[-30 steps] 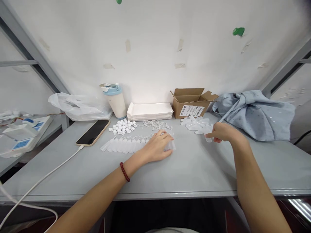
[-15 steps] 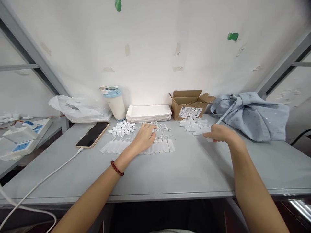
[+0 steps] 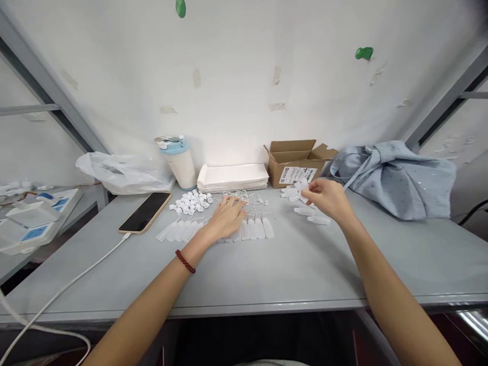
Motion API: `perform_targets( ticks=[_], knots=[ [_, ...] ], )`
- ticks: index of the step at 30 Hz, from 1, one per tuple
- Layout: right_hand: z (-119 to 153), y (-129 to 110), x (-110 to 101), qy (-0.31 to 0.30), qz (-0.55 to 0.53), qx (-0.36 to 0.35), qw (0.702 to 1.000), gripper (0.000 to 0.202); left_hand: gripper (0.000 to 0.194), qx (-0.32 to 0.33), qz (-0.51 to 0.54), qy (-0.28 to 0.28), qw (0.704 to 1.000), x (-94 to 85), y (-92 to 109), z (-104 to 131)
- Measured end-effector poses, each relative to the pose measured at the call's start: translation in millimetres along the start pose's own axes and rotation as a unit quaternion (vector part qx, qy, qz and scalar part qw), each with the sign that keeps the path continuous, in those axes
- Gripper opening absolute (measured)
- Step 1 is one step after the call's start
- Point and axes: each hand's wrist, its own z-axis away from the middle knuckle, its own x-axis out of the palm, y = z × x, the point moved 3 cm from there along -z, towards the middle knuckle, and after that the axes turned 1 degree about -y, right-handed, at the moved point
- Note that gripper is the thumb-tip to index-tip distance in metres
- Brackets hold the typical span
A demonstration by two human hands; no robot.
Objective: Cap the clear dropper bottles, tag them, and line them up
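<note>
My left hand (image 3: 227,217) lies palm down with fingers stretched out, its fingertips at a tangle of thin white loops (image 3: 249,197). Under and beside it runs a row of small translucent plastic bottles (image 3: 251,230), each with a thin white strand at its top; the hand hides the middle of the row. My right hand (image 3: 327,198) pinches small translucent plastic bottles (image 3: 302,186) in front of the cardboard box; how many is unclear. Loose bottles (image 3: 318,219) lie below that hand, and more rest behind its fingers. Small white caps (image 3: 190,202) form a heap left of my left hand.
Along the wall stand a clear plastic bag (image 3: 125,173), a cup with a blue lid (image 3: 182,165), a stack of white trays (image 3: 232,178), an open cardboard box (image 3: 276,170) and a light blue cloth bag (image 3: 404,183). A phone (image 3: 147,212) on a white cable (image 3: 82,277) lies left.
My right hand has moved left and up from the right side of the bottle pile, with bottles lifted in its fingers. The pile is more spread out. My left hand's fingers have flattened slightly.
</note>
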Motion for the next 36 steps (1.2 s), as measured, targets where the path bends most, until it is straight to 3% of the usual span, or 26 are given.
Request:
perform_targets(
  ticks=[7, 12, 21, 25, 28, 32, 36],
  knots=[
    [10.3, -10.3, 30.4, -0.173, -0.088, 0.006, 0.981, 0.008, 0.034, 0.017, -0.008, 0.042, 0.999, 3.0, -9.1, -4.0],
    [11.8, -11.0, 41.3, -0.198, -0.122, 0.010, 0.973, 0.008, 0.033, 0.007, -0.003, 0.079, 0.997, -0.3, -10.0, -4.5],
    [5.2, -5.2, 65.8, -0.081, -0.152, -0.031, 0.985, 0.008, 0.045, 0.015, -0.003, 0.183, 0.983, -13.2, -6.7, -0.9],
    [3.5, -4.0, 72.0, -0.039, -0.135, -0.072, 0.987, 0.009, 0.052, 0.035, -0.042, 0.177, 0.983, -13.3, -4.5, 2.0],
    [0.3, -3.7, 73.0, 0.006, -0.060, -0.131, 0.990, 0.012, 0.053, 0.049, -0.042, 0.184, 0.981, -11.2, -4.9, 1.9],
    [-4.5, -2.7, 73.0, 0.039, 0.009, -0.200, 0.979, 0.013, 0.039, 0.031, 0.093, 0.255, 0.962, -15.7, -4.9, 0.6],
    [1.6, -7.4, 72.7, 0.031, -0.038, -0.239, 0.970, 0.013, 0.020, -0.043, 0.354, 0.293, 0.887, -22.5, 0.1, 3.7]
  ],
)
